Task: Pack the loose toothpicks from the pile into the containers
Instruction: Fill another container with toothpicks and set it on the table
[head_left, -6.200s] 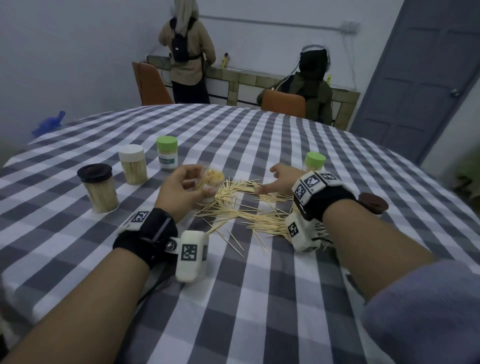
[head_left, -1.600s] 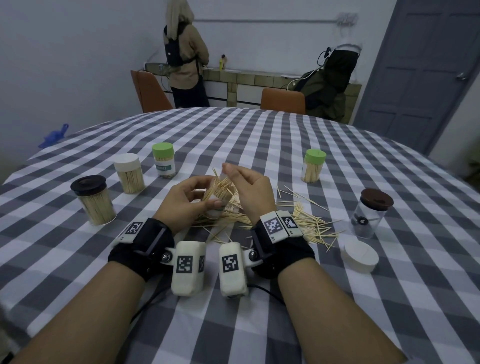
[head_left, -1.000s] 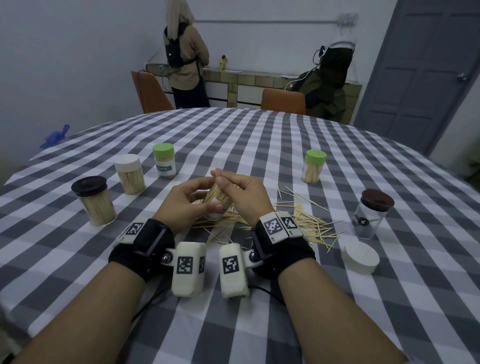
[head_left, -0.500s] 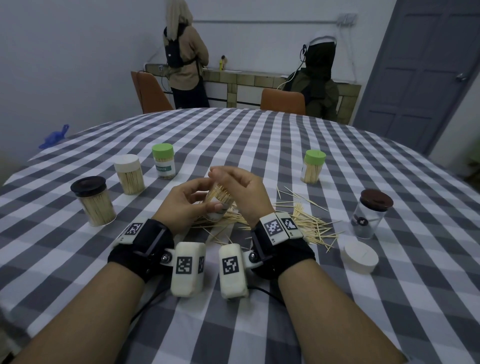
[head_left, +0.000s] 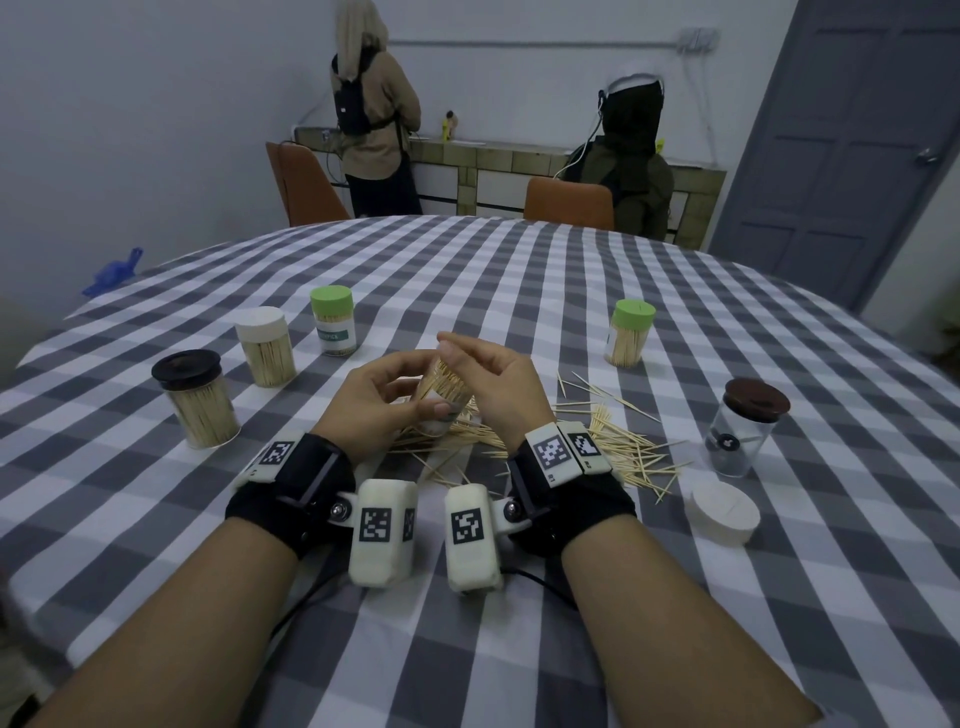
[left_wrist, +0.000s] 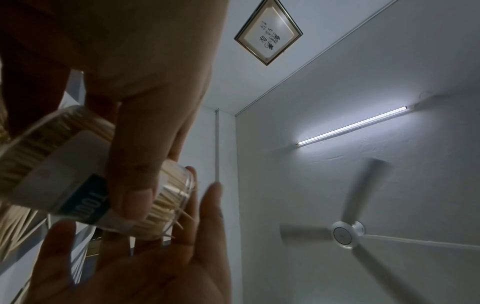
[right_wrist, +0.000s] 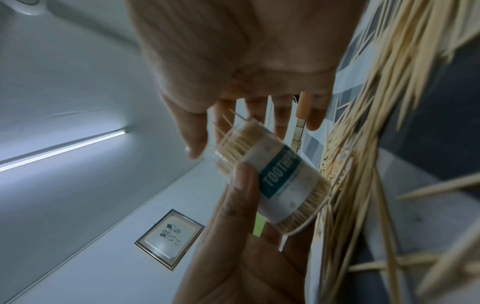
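My left hand (head_left: 415, 397) grips a clear labelled toothpick container (head_left: 441, 400), tilted, just above the table. It is packed with toothpicks, and a few tips stick out of its open mouth (right_wrist: 233, 131). My right hand (head_left: 470, 364) is held over that mouth with its fingers nearly straight, touching the toothpick tips. The left wrist view shows my left thumb (left_wrist: 135, 181) across the container (left_wrist: 78, 181) and the right palm facing its mouth. The loose toothpick pile (head_left: 602, 436) lies on the checked tablecloth under and to the right of my hands.
Closed full containers stand at the left: brown-lidded (head_left: 195, 402), white-lidded (head_left: 265, 353), green-lidded (head_left: 333, 327). At the right are another green-lidded one (head_left: 628, 335), a nearly empty brown-lidded jar (head_left: 745, 428) and a loose white lid (head_left: 724, 512). Two people are at the far counter.
My right hand came from the pile to the container and pushed a bundle of toothpicks in. Over the last second its fingers straightened over the mouth. The left hand kept hold.
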